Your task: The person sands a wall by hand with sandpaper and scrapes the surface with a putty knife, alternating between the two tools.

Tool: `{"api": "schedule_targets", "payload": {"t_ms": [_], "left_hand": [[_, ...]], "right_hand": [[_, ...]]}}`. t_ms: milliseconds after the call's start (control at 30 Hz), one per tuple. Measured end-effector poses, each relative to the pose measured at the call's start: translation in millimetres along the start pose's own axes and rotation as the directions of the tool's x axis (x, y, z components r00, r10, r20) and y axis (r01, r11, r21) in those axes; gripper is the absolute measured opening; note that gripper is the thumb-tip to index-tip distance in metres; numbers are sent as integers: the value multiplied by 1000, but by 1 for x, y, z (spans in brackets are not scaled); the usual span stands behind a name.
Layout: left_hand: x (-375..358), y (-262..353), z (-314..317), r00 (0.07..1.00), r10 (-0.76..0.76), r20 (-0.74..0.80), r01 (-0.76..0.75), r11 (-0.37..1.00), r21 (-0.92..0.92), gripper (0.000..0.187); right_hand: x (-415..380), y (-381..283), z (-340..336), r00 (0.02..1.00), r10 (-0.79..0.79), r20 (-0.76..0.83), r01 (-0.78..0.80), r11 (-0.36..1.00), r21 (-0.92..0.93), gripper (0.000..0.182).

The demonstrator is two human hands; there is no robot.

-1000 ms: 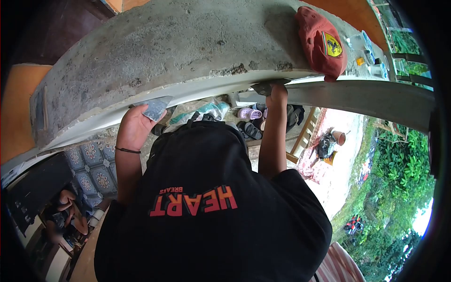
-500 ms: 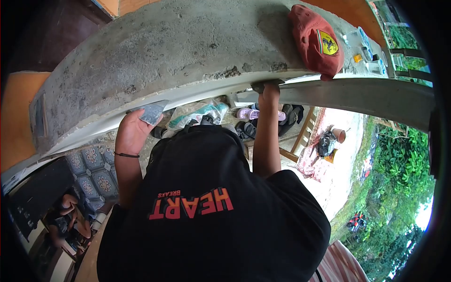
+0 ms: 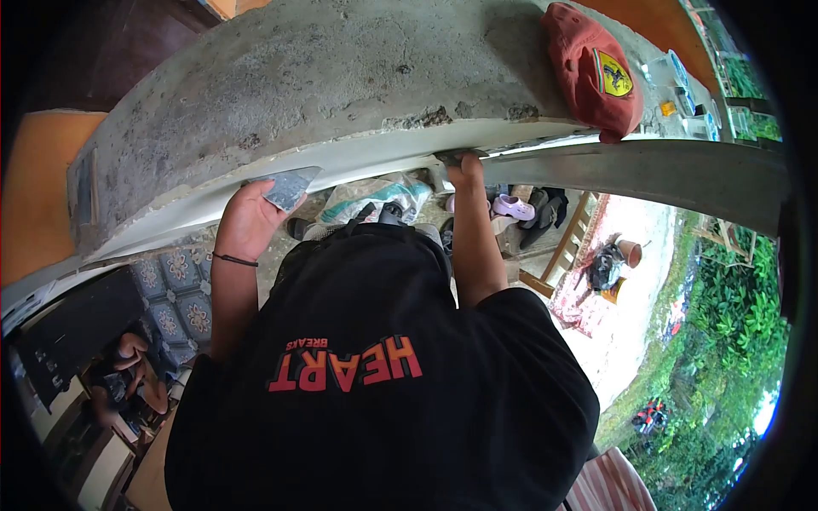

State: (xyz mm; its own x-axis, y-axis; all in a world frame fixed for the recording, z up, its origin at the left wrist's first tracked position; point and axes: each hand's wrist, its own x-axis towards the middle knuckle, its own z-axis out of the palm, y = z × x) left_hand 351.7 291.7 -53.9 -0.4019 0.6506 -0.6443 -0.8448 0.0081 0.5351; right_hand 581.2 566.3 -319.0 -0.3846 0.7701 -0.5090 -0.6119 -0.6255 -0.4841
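Note:
My left hand (image 3: 249,223), with a dark band at the wrist, grips a flat grey scraper (image 3: 292,187) between thumb and fingers. The scraper's face is smeared grey, and it is held close to the ledge's white side. My right hand (image 3: 466,170) is closed on a thin dark blade (image 3: 461,157), set against the underside or side of the ledge; its fingers are partly hidden. Above both hands curves a rough grey concrete ledge (image 3: 341,77), with a smooth white band (image 3: 358,162) along its near side.
On the ledge lie a red cap (image 3: 588,72) and clear plastic cups (image 3: 673,72). Under it are a plastic sack (image 3: 375,198), lilac clogs (image 3: 514,207) and dark shoes (image 3: 545,209). A grey rail (image 3: 648,170) runs right. Another person (image 3: 132,383) sits at lower left.
My right hand has slid left along the ledge with the dark blade. The left hand and scraper appear slightly further right and higher, while the whole view has also shifted a little.

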Motion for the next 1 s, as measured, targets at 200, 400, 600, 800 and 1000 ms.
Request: {"api": "schedule_targets", "payload": {"t_ms": [200, 400, 600, 800, 1000], "left_hand": [[0, 3, 5, 999, -6, -46, 9, 997, 79, 35], [0, 6, 7, 997, -24, -76, 34, 991, 130, 33], [1, 1, 3, 998, 20, -64, -14, 994, 105, 30], [1, 1, -5, 998, -12, -66, 18, 996, 88, 33], [-17, 19, -24, 993, 69, -93, -66, 997, 37, 32]], "right_hand": [[-61, 14, 47, 997, 21, -73, -21, 1000, 3, 45], [-19, 43, 18, 991, 74, -111, -73, 997, 15, 49], [-63, 34, 62, 993, 85, 80, -96, 985, 145, 58], [-29, 72, 32, 995, 102, -10, -102, 994, 26, 54], [-73, 72, 69, 996, 79, 35, -83, 989, 122, 53]]}}
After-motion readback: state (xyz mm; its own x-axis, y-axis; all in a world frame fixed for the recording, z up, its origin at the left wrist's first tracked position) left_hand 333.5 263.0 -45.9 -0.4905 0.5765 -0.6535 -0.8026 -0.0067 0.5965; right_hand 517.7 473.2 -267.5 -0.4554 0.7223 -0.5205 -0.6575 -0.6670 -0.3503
